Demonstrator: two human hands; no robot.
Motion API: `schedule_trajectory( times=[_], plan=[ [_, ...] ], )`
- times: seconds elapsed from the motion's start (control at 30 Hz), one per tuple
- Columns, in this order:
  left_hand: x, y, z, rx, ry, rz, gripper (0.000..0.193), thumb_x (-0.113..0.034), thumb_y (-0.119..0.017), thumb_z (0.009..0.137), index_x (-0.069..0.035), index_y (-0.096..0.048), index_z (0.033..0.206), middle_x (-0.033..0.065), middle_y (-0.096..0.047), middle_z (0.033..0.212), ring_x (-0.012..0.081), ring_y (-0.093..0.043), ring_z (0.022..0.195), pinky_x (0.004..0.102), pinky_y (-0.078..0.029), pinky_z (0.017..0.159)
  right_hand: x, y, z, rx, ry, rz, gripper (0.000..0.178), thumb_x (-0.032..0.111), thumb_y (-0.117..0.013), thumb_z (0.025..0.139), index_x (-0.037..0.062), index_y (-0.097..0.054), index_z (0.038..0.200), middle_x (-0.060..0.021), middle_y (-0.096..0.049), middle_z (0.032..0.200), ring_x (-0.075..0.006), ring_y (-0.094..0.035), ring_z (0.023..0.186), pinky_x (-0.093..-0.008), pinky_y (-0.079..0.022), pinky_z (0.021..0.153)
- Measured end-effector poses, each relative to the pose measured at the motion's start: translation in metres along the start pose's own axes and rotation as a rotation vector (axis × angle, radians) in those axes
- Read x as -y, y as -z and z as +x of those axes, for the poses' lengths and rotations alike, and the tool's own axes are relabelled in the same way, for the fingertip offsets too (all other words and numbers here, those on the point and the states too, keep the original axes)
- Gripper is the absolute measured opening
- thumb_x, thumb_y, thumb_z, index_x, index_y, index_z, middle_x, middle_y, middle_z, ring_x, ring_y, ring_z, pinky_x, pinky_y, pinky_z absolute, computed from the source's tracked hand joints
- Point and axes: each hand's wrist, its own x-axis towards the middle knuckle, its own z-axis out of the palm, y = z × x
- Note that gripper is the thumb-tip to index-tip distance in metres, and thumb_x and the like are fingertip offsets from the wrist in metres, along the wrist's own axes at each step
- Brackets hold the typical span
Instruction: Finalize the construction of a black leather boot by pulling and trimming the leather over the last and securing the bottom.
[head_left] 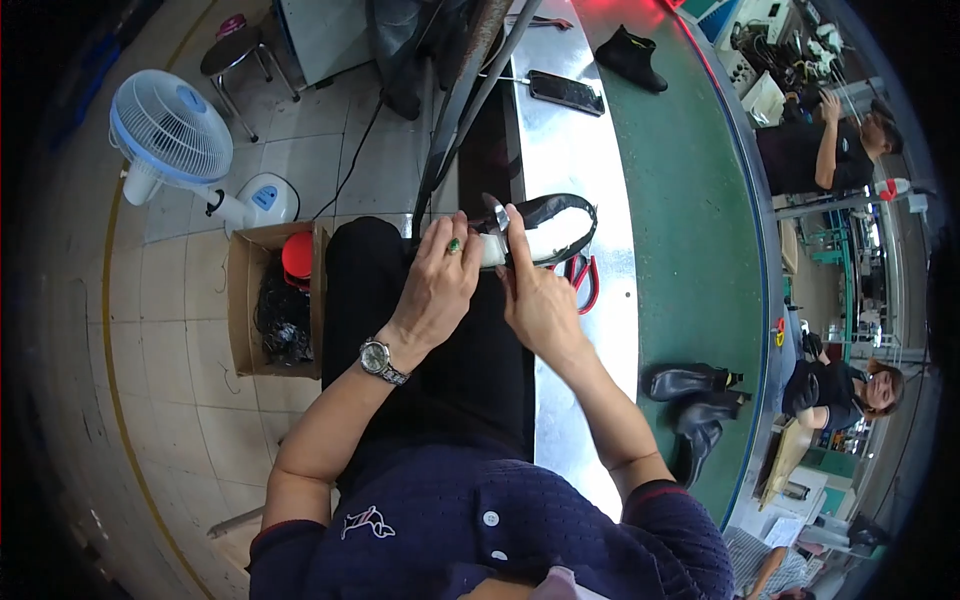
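A black shoe (565, 228) lies sole up across the metal bench edge and my lap, its white underside showing. My left hand (441, 275), with a green ring and a wristwatch, is closed round the heel end. My right hand (543, 305) is bent at the middle of the shoe, its index finger pressed along a small shiny metal blade-like tool (499, 214). The tool's exact kind is partly hidden by the fingers. Just beyond my right hand, a red-handled hand tool (590, 285) rests on the bench, partly covered by the shoe.
A phone (565, 92) with a cable lies on the metal bench (583, 400). Beside it runs a green conveyor belt (690, 270) carrying black boots (695, 381). A fan (172, 130) and a cardboard box (240, 310) stand at left. Other people are across the belt.
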Motion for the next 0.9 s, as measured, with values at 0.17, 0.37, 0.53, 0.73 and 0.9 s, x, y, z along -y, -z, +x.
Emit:
schedule_trajectory(
  times=[0.17,0.37,0.53,0.73,0.9],
  plan=[
    [0.011,0.017,-0.006,0.027,0.318,-0.594,0.075,-0.001,-0.077,0.068,0.006,-0.040,0.132,0.0248,-0.056,0.122,0.0376,-0.054,0.116,0.0394,-0.045,0.100,0.009,0.024,0.005,0.041,0.052,0.014,0.072,0.012,-0.053,0.092,0.0091,-0.012,0.151,-0.0205,-0.061,0.060,-0.0406,-0.060,0.055,-0.0490,-0.046,0.053],
    [0.012,0.014,-0.006,-0.010,0.291,-0.596,0.086,-0.002,-0.079,0.068,0.001,-0.032,0.139,0.0215,-0.059,0.122,0.0359,-0.059,0.111,0.0379,-0.049,0.094,0.005,0.000,0.005,-0.012,0.086,0.027,0.071,0.012,-0.053,0.092,0.0110,-0.014,0.151,-0.0222,-0.063,0.066,-0.0406,-0.062,0.057,-0.0476,-0.046,0.051],
    [0.015,0.011,-0.011,-0.044,0.285,-0.593,0.088,-0.001,-0.079,0.067,0.000,-0.031,0.140,0.0200,-0.059,0.124,0.0357,-0.061,0.108,0.0379,-0.051,0.092,0.016,0.014,0.001,-0.101,0.073,0.149,0.070,0.012,-0.053,0.092,0.0107,-0.015,0.150,-0.0222,-0.064,0.068,-0.0406,-0.062,0.057,-0.0483,-0.046,0.051],
    [0.022,0.016,-0.007,0.022,0.311,-0.664,0.087,-0.010,-0.080,0.068,-0.008,-0.031,0.140,0.0110,-0.059,0.128,0.0337,-0.057,0.115,0.0384,-0.049,0.094,-0.001,0.015,-0.002,0.060,0.041,0.046,0.068,0.016,-0.056,0.090,0.0148,-0.021,0.149,-0.0234,-0.063,0.068,-0.0442,-0.062,0.064,-0.0526,-0.047,0.061],
    [0.046,0.030,-0.005,0.257,0.226,-0.851,0.097,-0.006,-0.079,0.067,-0.009,-0.024,0.146,0.0084,-0.058,0.131,0.0339,-0.053,0.120,0.0394,-0.045,0.100,-0.030,0.036,-0.008,-0.153,-0.002,-0.020,0.061,0.013,-0.057,0.089,0.0131,-0.032,0.144,-0.0239,-0.064,0.101,-0.0431,-0.063,0.084,-0.0502,-0.050,0.072]
  ],
)
